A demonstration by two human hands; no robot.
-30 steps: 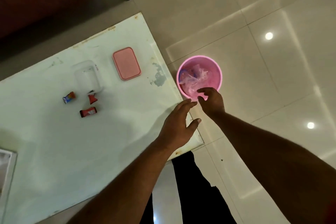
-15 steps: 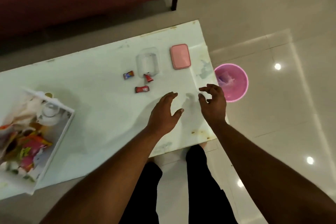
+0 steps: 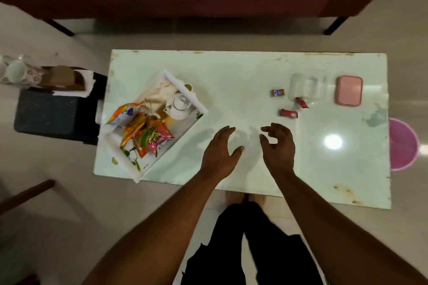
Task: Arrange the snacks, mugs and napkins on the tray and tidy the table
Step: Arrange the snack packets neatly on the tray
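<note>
While hovering over the table (image 3: pixel 254 71) | left hand (image 3: pixel 220 152): fingers straight, empty | right hand (image 3: pixel 279 148): fingers loosely curled, empty

one head-worn wide-angle view looks steeply down from above onto the table (image 3: pixel 254 71) and floor.

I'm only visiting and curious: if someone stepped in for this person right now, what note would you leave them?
Hands: left hand and right hand are both open and empty, above the middle of the table.
Things: the tray sits skewed at the table's left end, holding snack packets, a white teapot and what look like napkins. Three wrapped sweets lie by a clear box and a pink lid at the right end.
Done: snacks are on the tray.
Left: sweets, box and lid; probably the white cups off to the left.
</note>
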